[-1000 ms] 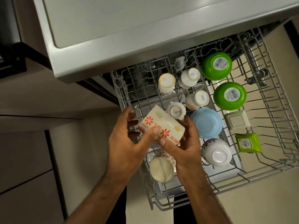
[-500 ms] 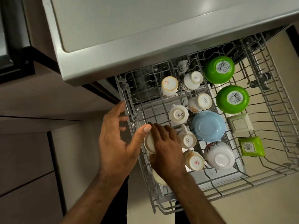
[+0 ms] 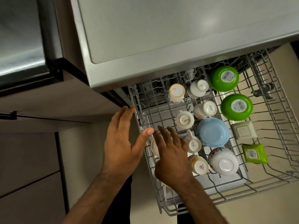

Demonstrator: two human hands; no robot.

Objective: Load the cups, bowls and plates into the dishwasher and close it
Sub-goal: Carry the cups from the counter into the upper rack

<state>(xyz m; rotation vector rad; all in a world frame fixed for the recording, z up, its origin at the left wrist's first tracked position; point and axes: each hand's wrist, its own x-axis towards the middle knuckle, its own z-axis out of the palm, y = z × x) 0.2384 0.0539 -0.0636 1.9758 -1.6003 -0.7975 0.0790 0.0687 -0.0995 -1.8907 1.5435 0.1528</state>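
A fragile, seemingly slick ceramic cup [image 3: 154, 148], best held round its body, is covered in the rack [image 3: 139, 116] by the right hand [image 3: 171, 157], left hand [image 3: 121, 143] beside, both grips spread.

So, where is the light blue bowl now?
In the head view the light blue bowl lies upside down in the middle of the rack, between the nearer green bowl and the white flowered bowl.

cups [image 3: 184, 121] 7; round bowls [image 3: 236, 107] 4; square dishes [image 3: 244, 130] 2; rack [image 3: 139, 116] 1
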